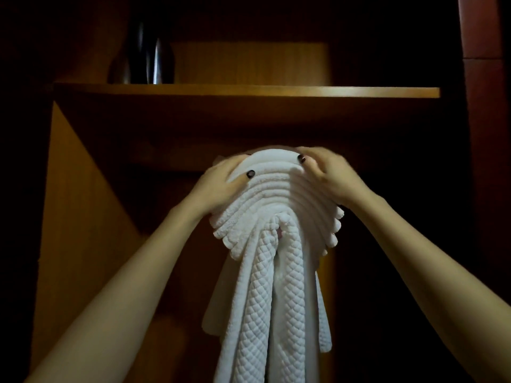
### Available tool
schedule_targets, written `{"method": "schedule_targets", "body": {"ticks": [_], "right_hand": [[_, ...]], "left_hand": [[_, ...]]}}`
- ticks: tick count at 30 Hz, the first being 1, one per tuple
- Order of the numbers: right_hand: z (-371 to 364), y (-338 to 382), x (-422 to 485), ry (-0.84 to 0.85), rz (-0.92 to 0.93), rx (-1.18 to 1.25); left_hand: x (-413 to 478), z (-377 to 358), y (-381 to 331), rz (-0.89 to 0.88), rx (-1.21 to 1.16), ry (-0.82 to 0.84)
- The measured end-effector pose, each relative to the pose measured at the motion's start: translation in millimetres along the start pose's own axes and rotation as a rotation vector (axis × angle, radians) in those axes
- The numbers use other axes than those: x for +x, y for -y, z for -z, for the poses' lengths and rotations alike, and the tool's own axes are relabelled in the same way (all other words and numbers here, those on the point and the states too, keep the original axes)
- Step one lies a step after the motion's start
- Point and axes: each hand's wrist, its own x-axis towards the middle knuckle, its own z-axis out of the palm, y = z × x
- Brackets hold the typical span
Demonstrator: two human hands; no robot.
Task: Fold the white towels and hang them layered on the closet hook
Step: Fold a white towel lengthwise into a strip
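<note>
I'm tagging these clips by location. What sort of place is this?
Probably inside a dim wooden closet: a wooden shelf spans the top, a side panel stands on the left, and the left hand and right hand grip layered white towels hanging below.

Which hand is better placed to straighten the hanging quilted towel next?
Probably the left. The left hand grips the stack lower on its side, nearer the quilted towel; the right hand pinches the stack's top fold and can keep it steady.
</note>
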Motion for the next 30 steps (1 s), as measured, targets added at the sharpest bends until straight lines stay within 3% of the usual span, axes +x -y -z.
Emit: {"method": "schedule_targets", "body": {"ticks": [3,9,15,17,22,30], "right_hand": [[-18,-4,0,0.136,-0.042,-0.051],[-29,-8,-2,0.098,-0.091,-0.031],[-11,7,-1,0.258,-0.247,-0.078],[-7,21,-9,0.235,-0.274,-0.130],[-10,67,-69,0.116,-0.279,-0.134],[-15,132,-182,0.372,-0.309,-0.195]], "left_hand": [[5,-9,1,0.007,0.122,0.040],[11,-11,1,0.139,0.136,0.113],[-4,-3,-18,0.085,0.363,0.227],[-17,3,-29,0.071,0.454,0.185],[-73,21,-51,0.060,0.594,0.081],[-190,47,-76,0.168,0.676,0.223]]}}
